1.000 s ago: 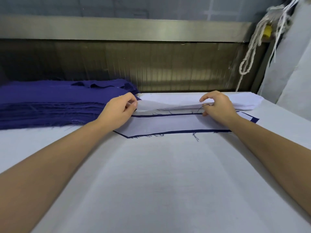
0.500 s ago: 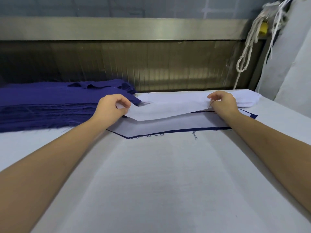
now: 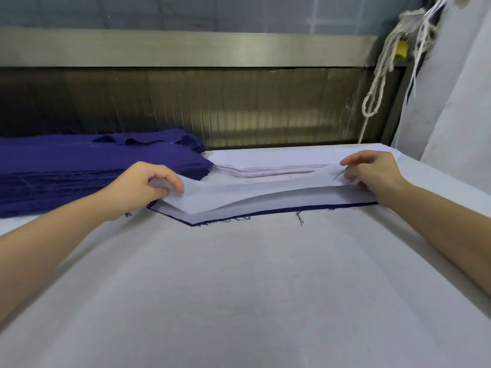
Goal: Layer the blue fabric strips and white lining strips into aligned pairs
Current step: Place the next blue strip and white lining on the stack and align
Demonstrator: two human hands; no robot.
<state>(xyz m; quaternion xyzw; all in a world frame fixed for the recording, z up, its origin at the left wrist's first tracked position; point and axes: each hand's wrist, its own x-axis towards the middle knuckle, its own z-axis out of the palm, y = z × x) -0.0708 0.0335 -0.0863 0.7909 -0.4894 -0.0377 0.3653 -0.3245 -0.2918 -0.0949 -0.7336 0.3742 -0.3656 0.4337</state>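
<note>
- White cloth-covered work table (image 3: 239, 288): fills the near and middle field. Two bare forearms reach across it toward the far side.
- Thin dark blue fabric strip (image 3: 332, 206): lies flat on the table at mid-depth. Its long axis runs left to right. Only its frayed near edge and angled left corner show; the corner points toward the near left.
- Flat white lining strip (image 3: 305, 199): lies on the blue strip with the same left-to-right axis, leaving a narrow blue margin along the near edge.
- Loose white lining strip (image 3: 239, 189): held just above that pair with its long axis left to right. Its middle sags toward the pair. Its angled left corner points near-left and sits just beside the corner below.
- Left hand (image 3: 140, 187): fingers curled, pinching the left end of the loose strip between thumb and fingers.
- Right hand (image 3: 372, 171): fingers curled, gripping the right end of the same strip.
- Low stack of white lining strips (image 3: 265, 170): lies just beyond the hands, long axis left to right.
- Thick stack of dark blue fabric pieces (image 3: 66, 168): lies at far left, touching the white stack's left end.
- Brushed metal rail (image 3: 186, 49): spans the far wall.
- Knotted off-white rope (image 3: 377, 83): hangs at far right.
</note>
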